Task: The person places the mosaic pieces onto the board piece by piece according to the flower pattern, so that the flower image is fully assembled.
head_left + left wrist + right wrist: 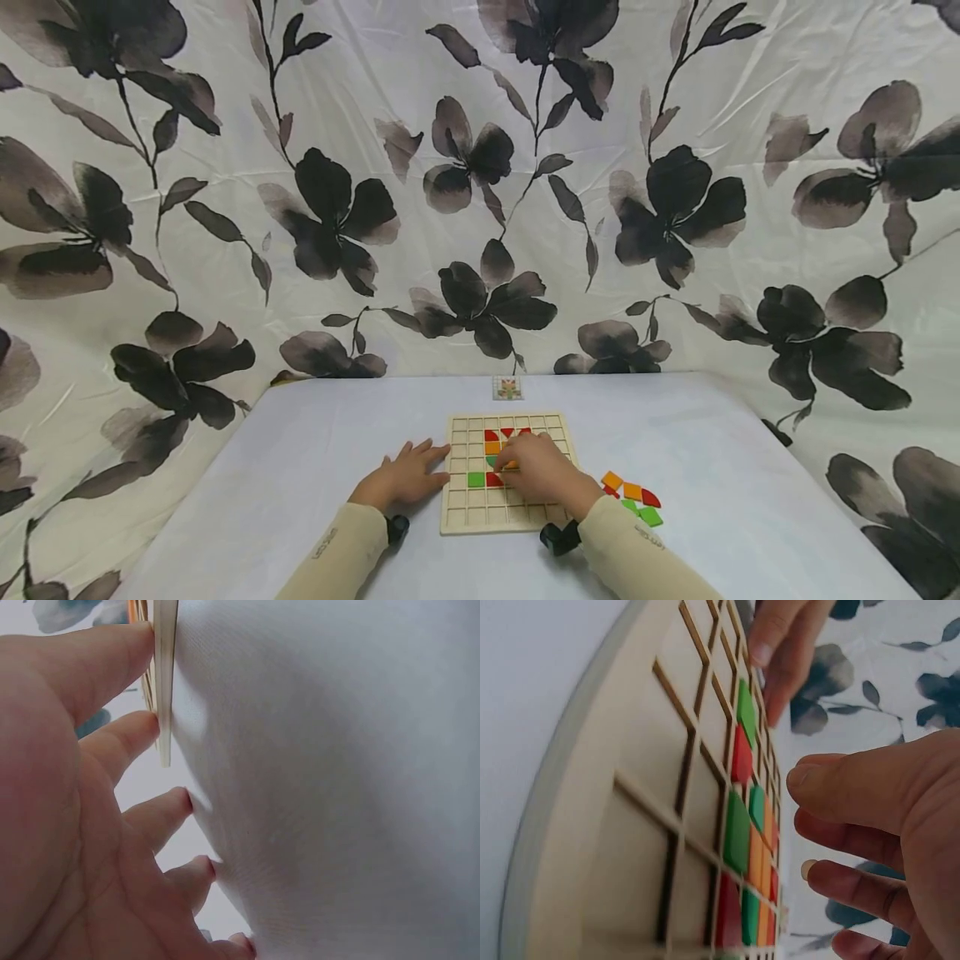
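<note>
A wooden grid board (465,518) lies on the white table, with colored tiles in its middle cells. My left hand (405,477) is spread at the board's left side; in the left wrist view its thumb and index fingertip touch the board edge (166,690), the other fingertips on the cloth. Over the tiles is my right hand (543,468), partly covering them. In the right wrist view its thumb (832,780) and loosely bent fingers stand just off the board, with no tile visible between them. A green tile (746,712) and a red tile (741,754) sit side by side in cells.
Several loose orange, red and green tiles (632,492) lie right of the board, near my right forearm. A small patterned card (507,387) is at the table's far edge. Behind it hangs a flowered cloth (450,233). Black cameras are strapped to both wrists.
</note>
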Demonstrator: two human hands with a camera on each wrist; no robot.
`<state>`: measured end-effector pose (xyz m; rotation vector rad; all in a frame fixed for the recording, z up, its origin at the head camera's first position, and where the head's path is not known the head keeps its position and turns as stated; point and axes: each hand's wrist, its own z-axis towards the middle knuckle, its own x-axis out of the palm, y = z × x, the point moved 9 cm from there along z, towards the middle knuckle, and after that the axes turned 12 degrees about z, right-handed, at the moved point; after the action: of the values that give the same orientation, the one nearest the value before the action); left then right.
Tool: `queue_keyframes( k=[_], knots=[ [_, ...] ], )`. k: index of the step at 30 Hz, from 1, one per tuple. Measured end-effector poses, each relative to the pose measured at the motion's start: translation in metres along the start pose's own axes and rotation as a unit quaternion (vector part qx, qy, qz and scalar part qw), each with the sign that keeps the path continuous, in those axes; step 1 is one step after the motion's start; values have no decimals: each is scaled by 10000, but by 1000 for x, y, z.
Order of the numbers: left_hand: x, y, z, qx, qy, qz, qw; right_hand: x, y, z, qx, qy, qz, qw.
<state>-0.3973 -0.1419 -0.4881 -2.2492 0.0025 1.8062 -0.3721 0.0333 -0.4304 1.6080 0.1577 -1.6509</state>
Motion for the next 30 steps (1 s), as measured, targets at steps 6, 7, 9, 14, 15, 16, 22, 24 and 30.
queue_keyframes(
  k=[6,7,9,14,15,16,22,24,30],
  knots=[
    [3,2,1,-32,2,43,10000,-12,-17,-14,288,-38,185,9994],
    [3,2,1,-21,-8,72,10000,-14,-21,-16,346,-44,211,9992],
    [2,2,1,8,-17,88,10000,-18,-28,-20,460,-78,244,9986],
    [0,1,2,70,19,86,9999,-30,-46,-32,787,-119,509,9955],
    [0,2,2,68,28,95,9999,-32,-50,-34,839,-144,551,9948],
    [0,2,2,67,39,102,9999,-34,-53,-36,868,-165,567,9945],
    [2,2,2,33,88,101,9999,-46,-70,-53,1095,-280,550,9921],
    [2,1,1,33,102,109,9999,-51,-75,-59,1194,-327,541,9908],
    [1,-1,2,23,84,168,9998,-61,-93,-78,1593,-402,545,9849]
  ],
)
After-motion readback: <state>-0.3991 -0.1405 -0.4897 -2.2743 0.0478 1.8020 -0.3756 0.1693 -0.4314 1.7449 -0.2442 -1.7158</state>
